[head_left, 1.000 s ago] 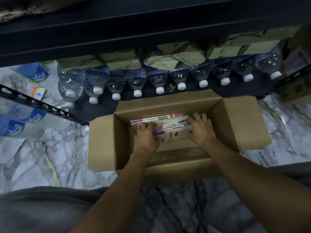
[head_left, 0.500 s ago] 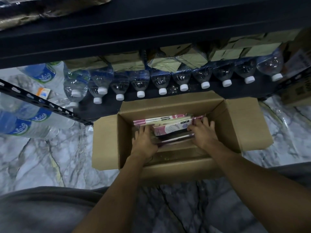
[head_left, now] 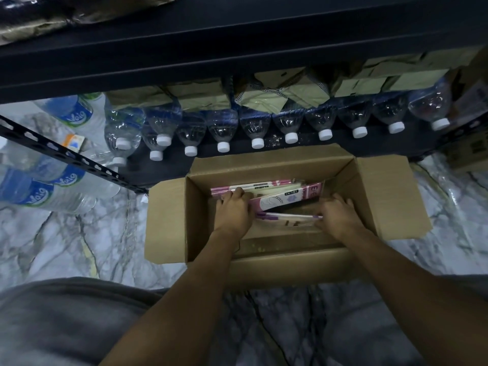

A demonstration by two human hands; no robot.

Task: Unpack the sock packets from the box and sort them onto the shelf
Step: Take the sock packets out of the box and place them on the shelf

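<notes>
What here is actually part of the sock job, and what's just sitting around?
Part of the job:
box, open on the floor
sock packets inside it
left hand and right hand, both on the packets
shelf

Just lying about:
water bottles in a row
wrapped bottles at left
tan packets behind the bottles

Bottle labels (head_left: 39, 194), blue with green edge: white script, apparently "Vaig", seen on three bottles at left. Sock packet (head_left: 314, 191), pink end in the box (head_left: 390, 196): letters "EN", remainder hidden. Small print elsewhere unreadable.
</notes>
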